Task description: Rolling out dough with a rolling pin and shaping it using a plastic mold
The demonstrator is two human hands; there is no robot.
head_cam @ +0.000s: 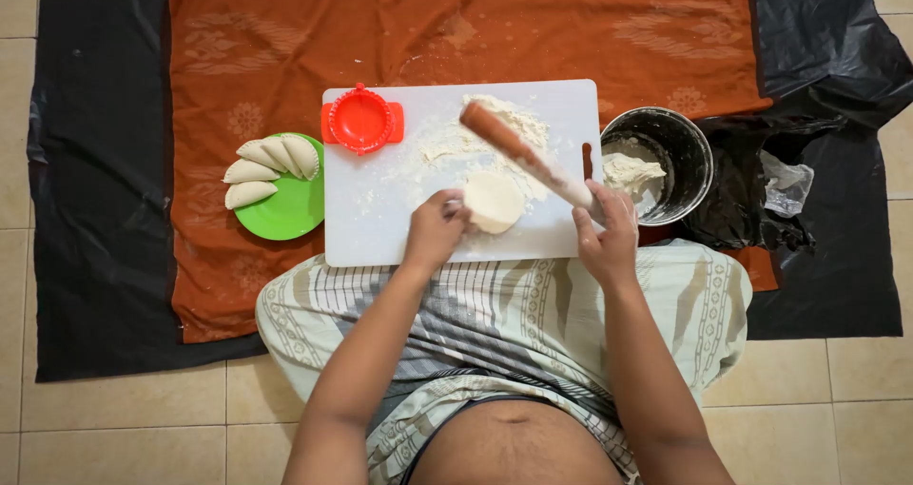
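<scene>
Floor tiles of pale beige fill the edges of the frame; over them lies black plastic sheeting, and on that an orange patterned cloth spreads across the upper middle; a white cutting board dusted with flour sits at the centre of the cloth, its lower edge just above the person's lap, which is covered by a striped wrap.

At the upper left corner of the board rests a red round dumpling press; left of the board a green plate carries several folded half-moon dumplings; right of the board stands a dark metal bowl with a lump of dough inside, and further right a crumpled clear bag lies on the black sheeting.

On the board, lower centre, lies a flattened round of dough; the left hand is curled loosely, fingertips touching the round's left edge; the right hand is closed around the lower end of a wooden rolling pin, which slants up and left over the board, its floured shaft passing above the round; whether the pin touches the dough I cannot tell.
</scene>
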